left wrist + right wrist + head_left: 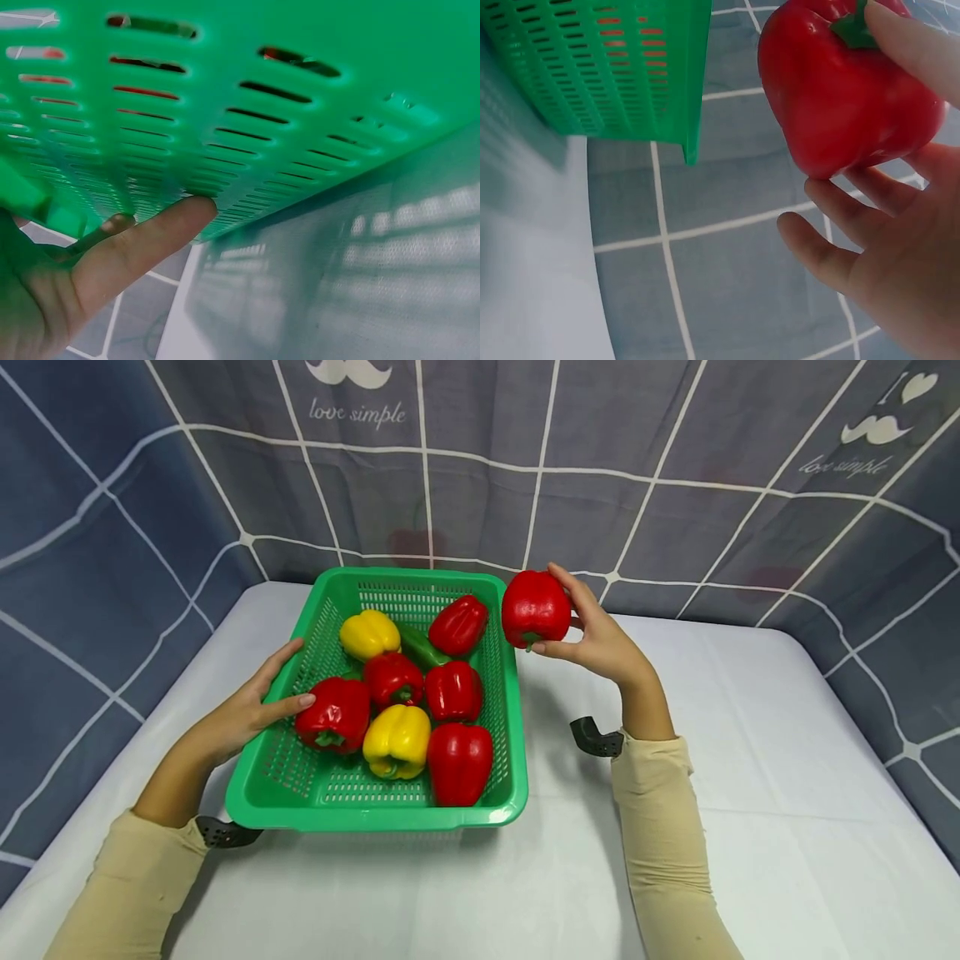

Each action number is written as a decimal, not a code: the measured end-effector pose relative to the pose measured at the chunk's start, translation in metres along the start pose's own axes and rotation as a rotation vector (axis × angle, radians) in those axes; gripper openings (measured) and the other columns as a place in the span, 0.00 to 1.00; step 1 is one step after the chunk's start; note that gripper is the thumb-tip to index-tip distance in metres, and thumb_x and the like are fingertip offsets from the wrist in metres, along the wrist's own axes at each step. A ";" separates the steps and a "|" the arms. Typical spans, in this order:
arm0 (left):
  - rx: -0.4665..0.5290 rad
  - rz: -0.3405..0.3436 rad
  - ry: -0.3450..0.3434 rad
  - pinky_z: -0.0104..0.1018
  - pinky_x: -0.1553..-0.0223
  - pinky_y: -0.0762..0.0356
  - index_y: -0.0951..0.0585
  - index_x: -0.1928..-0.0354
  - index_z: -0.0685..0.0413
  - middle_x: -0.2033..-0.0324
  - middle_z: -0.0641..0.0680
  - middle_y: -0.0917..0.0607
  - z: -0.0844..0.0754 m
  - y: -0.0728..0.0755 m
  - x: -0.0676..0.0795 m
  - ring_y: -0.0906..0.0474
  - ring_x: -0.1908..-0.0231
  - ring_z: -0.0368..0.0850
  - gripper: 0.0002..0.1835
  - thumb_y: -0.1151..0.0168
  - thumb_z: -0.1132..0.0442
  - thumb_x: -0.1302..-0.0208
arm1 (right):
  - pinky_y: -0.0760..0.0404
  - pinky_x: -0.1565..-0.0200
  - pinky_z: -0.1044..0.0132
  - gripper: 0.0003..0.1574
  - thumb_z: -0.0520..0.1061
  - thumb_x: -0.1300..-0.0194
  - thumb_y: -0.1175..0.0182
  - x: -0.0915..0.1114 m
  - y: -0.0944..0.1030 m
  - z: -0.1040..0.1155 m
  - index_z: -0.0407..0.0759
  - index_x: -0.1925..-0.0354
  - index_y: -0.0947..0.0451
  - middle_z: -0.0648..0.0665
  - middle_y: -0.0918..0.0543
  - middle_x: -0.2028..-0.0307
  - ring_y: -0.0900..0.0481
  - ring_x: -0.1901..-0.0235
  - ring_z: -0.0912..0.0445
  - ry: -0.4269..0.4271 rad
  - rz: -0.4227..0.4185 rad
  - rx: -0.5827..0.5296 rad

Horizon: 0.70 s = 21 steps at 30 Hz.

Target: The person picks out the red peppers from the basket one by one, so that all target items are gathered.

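Note:
My right hand (600, 642) holds a red bell pepper (536, 606) up beside the right rim of a green plastic basket (513, 727). In the right wrist view the thumb lies by the pepper's green stem (855, 28), with fingers under its far side. My left hand (251, 706) grips the basket's left rim, the thumb reaching inside near a red bell pepper (336, 706) and the other fingers along the slotted outer wall (247, 135). Inside the basket lie several more red bell peppers (454, 760), two yellow bell peppers (397, 743) and a long green vegetable (422, 647), partly hidden.
The basket stands on a white-covered table (750, 760). Grey-blue cloth (480, 502) with white grid lines rises behind and at both sides. A black wrist mount (596, 739) juts from my right wrist, another (228, 832) from my left.

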<state>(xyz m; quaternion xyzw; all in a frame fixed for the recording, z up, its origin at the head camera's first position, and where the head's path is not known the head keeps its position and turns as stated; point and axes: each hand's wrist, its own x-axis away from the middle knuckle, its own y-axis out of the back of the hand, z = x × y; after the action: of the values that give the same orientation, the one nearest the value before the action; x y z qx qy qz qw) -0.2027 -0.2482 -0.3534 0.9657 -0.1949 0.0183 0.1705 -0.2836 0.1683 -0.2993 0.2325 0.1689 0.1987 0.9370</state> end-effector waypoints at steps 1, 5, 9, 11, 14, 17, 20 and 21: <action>0.002 0.001 0.001 0.41 0.65 0.18 0.67 0.29 0.38 0.31 0.67 0.58 0.000 0.000 0.000 0.24 0.58 0.30 0.41 0.52 0.62 0.32 | 0.37 0.39 0.49 0.56 0.35 0.50 0.34 -0.001 0.002 -0.004 0.52 0.30 0.53 0.47 0.45 0.34 0.40 0.38 0.50 -0.004 -0.002 -0.004; -0.011 0.001 0.003 0.39 0.65 0.19 0.67 0.29 0.37 0.31 0.67 0.57 0.001 0.000 0.000 0.26 0.58 0.29 0.41 0.52 0.62 0.32 | 0.35 0.41 0.48 0.56 0.37 0.50 0.34 -0.002 0.008 -0.018 0.56 0.30 0.53 0.48 0.45 0.34 0.41 0.38 0.51 -0.038 0.003 -0.015; -0.024 -0.003 0.004 0.37 0.64 0.19 0.67 0.29 0.37 0.31 0.66 0.57 0.001 0.000 0.000 0.27 0.57 0.27 0.41 0.53 0.62 0.32 | 0.33 0.42 0.48 0.57 0.38 0.50 0.34 -0.001 0.013 -0.026 0.58 0.30 0.54 0.49 0.45 0.34 0.41 0.38 0.51 -0.101 0.019 -0.039; -0.023 -0.006 0.007 0.38 0.65 0.19 0.67 0.29 0.36 0.31 0.67 0.57 0.001 0.000 0.000 0.27 0.57 0.27 0.41 0.53 0.62 0.32 | 0.32 0.43 0.48 0.57 0.39 0.50 0.33 -0.001 0.015 -0.029 0.58 0.30 0.54 0.49 0.45 0.34 0.41 0.37 0.50 -0.127 0.024 -0.049; -0.039 -0.016 0.014 0.36 0.64 0.19 0.67 0.29 0.36 0.31 0.66 0.58 0.001 0.000 -0.001 0.28 0.56 0.28 0.41 0.52 0.62 0.32 | 0.32 0.43 0.48 0.57 0.40 0.50 0.33 -0.002 0.016 -0.034 0.58 0.30 0.54 0.49 0.45 0.34 0.42 0.36 0.50 -0.151 0.026 -0.053; -0.065 -0.025 0.021 0.31 0.62 0.20 0.67 0.29 0.35 0.31 0.64 0.59 0.001 0.000 -0.001 0.33 0.52 0.29 0.41 0.52 0.61 0.33 | 0.32 0.43 0.47 0.56 0.40 0.50 0.33 -0.003 0.017 -0.038 0.59 0.31 0.53 0.49 0.44 0.35 0.42 0.37 0.50 -0.169 0.023 -0.061; -0.065 -0.022 0.017 0.30 0.61 0.21 0.67 0.29 0.35 0.31 0.64 0.59 0.001 0.000 -0.001 0.34 0.51 0.29 0.41 0.52 0.61 0.32 | 0.33 0.43 0.47 0.56 0.40 0.50 0.33 -0.004 0.017 -0.043 0.60 0.31 0.53 0.49 0.43 0.35 0.41 0.37 0.48 -0.190 0.023 -0.078; -0.055 -0.019 0.016 0.31 0.62 0.20 0.67 0.29 0.35 0.31 0.64 0.59 0.001 0.000 -0.001 0.33 0.52 0.29 0.41 0.52 0.61 0.32 | 0.33 0.43 0.47 0.56 0.40 0.50 0.33 -0.004 0.017 -0.045 0.60 0.31 0.53 0.48 0.42 0.35 0.41 0.37 0.48 -0.199 0.024 -0.085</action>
<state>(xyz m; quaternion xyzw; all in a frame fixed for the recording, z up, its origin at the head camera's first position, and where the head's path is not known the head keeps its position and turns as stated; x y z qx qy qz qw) -0.2032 -0.2484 -0.3545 0.9623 -0.1850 0.0190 0.1986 -0.3108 0.1972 -0.3276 0.2130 0.0635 0.1927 0.9558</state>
